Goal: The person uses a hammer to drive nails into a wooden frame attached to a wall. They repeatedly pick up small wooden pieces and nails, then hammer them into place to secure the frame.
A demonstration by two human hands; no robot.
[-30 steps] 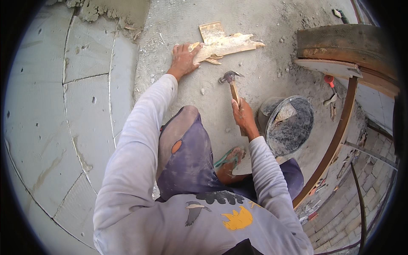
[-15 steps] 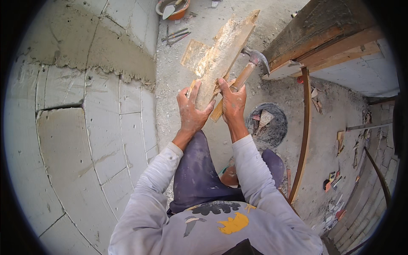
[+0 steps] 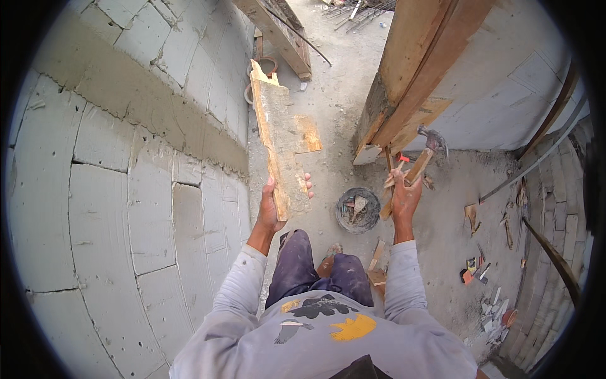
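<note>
Left hand [image 3: 269, 208] grips splintered board [image 3: 275, 139] at near end, far end pointing forward near block wall [image 3: 151, 227]. Right hand [image 3: 406, 198] wrapped around claw hammer [image 3: 419, 165], head forward. Bucket [image 3: 339, 218] on floor [image 3: 338, 76], seen between hands.

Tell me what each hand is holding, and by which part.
The left hand holds the broken board by its near end; the right hand holds the hammer by its wooden handle. Whether it also grips the wood sliver there is unclear.
</note>
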